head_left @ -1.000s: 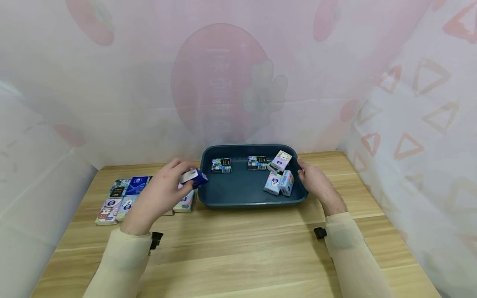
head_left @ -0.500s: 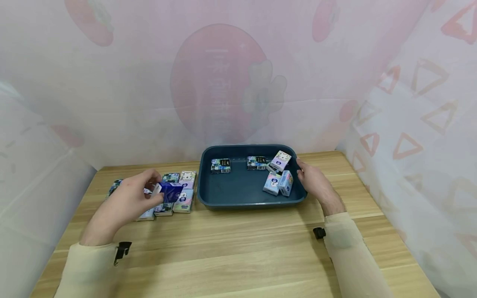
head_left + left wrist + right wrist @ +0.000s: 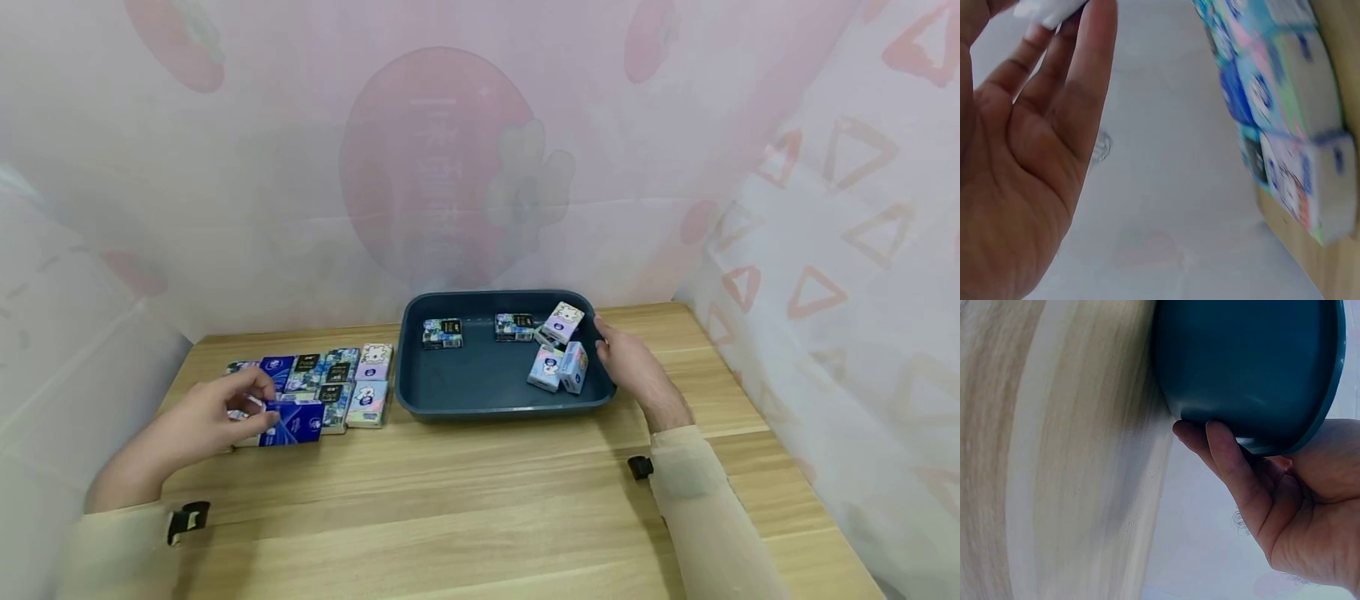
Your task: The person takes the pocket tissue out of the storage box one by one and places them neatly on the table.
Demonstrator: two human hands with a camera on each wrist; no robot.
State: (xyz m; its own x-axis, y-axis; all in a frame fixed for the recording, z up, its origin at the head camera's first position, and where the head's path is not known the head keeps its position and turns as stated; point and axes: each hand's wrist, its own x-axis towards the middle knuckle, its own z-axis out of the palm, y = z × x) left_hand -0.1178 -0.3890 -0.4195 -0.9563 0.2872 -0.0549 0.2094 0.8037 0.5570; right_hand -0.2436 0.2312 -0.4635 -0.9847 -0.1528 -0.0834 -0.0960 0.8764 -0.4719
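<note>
A dark blue tissue pack (image 3: pixel 298 423) is pinched at one end by my left hand (image 3: pixel 217 417), in front of the rows of tissue packs on the table's left. In the left wrist view only a white bit of the held pack (image 3: pixel 1050 9) shows above the fingers. My right hand (image 3: pixel 633 367) grips the right end of a dark teal tray (image 3: pixel 480 383). From the right wrist, fingers (image 3: pixel 1229 453) lie against the tray's outer wall (image 3: pixel 1241 375), while the thumb is mostly hidden behind the rim.
Two rows of tissue packs, among them a light blue one (image 3: pixel 367 403) and a purple one (image 3: pixel 375 360), lie left of the tray. Inside it are a dark floral pack (image 3: pixel 442 333) and several others clustered at the right. A patterned cloth wall (image 3: pixel 300 208) stands behind.
My left hand has carried the blue tissue pack leftward and down from the tray's left edge to the front of the rows. The right hand stays on the tray.
</note>
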